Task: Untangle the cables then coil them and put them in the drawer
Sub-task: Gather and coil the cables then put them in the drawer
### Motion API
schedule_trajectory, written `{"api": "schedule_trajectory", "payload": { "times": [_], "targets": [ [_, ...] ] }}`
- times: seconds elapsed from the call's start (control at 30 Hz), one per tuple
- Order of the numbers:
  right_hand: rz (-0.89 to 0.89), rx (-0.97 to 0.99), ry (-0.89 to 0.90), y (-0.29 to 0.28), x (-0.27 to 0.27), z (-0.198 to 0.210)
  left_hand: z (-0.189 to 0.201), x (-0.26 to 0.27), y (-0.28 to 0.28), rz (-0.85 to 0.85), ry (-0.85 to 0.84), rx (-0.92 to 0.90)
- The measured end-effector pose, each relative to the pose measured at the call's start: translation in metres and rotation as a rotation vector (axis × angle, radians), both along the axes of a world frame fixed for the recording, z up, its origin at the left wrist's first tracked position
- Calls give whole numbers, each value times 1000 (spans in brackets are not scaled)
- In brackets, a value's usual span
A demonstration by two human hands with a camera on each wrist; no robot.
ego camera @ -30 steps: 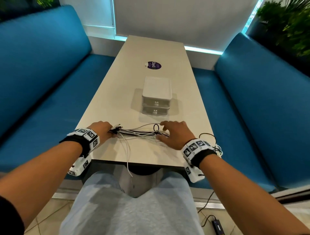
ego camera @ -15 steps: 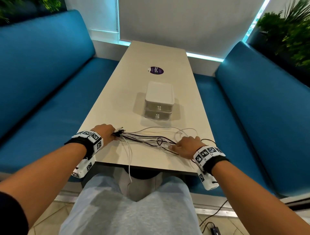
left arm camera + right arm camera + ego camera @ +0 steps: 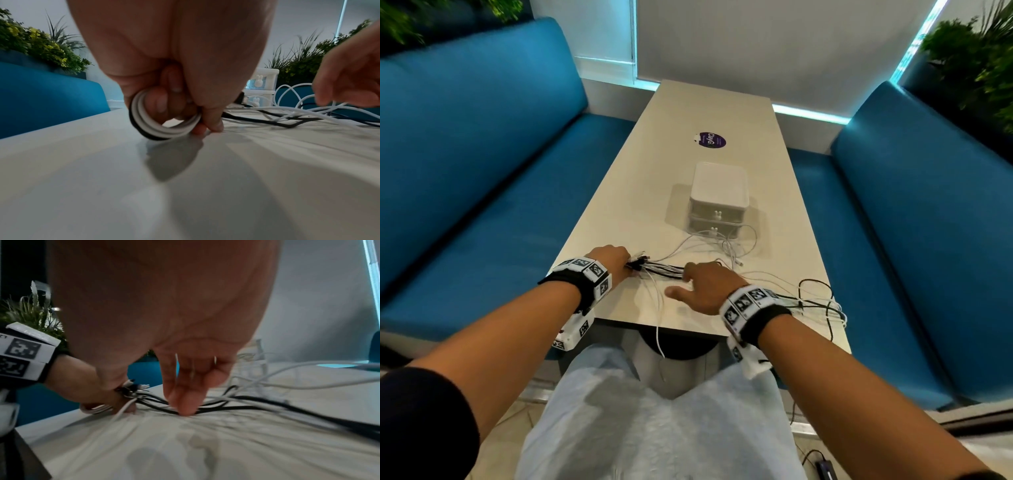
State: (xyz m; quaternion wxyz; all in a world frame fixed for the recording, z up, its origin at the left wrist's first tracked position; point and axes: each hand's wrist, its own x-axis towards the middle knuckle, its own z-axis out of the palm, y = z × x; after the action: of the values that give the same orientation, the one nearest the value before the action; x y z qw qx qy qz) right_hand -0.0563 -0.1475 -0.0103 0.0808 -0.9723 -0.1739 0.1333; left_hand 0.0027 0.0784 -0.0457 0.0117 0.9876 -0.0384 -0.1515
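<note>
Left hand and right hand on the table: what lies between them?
In the head view, a straight bundle of black and white cables runs from the left hand to the right hand.

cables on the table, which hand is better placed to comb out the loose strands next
Right. The left hand grips the cables' plug ends, anchoring them; the right hand rests open on the strands, free to slide.

A pale table (image 3: 619,219) with a smooth, faintly shiny top that looks like laminate. On it, near its front edge, smooth rubbery-looking cables (image 3: 664,270), some white, some matt black. Mid-table, a small drawer unit (image 3: 719,195) of glossy white plastic. Blue benches (image 3: 482,164) with matt, padded upholstery. A glossy purple sticker (image 3: 711,140).
</note>
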Motion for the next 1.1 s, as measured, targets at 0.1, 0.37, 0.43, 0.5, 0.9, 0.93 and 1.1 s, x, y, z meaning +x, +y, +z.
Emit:
{"api": "schedule_trajectory", "payload": {
  "times": [0.1, 0.37, 0.43, 0.5, 0.9, 0.93, 1.1],
  "targets": [
    [34, -73, 87, 29, 3, -4, -2, -2, 0, -1, -19, -6],
    [-75, -13, 19, -2, 16, -19, 0, -5, 3, -14, -27, -53],
    [-190, 79, 98, -34, 19, -15, 2, -4, 2, -20, -24, -56],
    [-330, 285, 230, -69, 19, -8, 2, -3, 1, -23, -21, -58],
    [-546, -142, 17, -205, 21, 18, 1, 3, -1, -39, -22, 27],
    [-558, -233, -4, -217, 16, 20, 2, 3, -1, -39, -15, 33],
    [-557, -321, -64, -242, 0, 5, 2, 3, 0, -14, -5, 8]
  ]
}}
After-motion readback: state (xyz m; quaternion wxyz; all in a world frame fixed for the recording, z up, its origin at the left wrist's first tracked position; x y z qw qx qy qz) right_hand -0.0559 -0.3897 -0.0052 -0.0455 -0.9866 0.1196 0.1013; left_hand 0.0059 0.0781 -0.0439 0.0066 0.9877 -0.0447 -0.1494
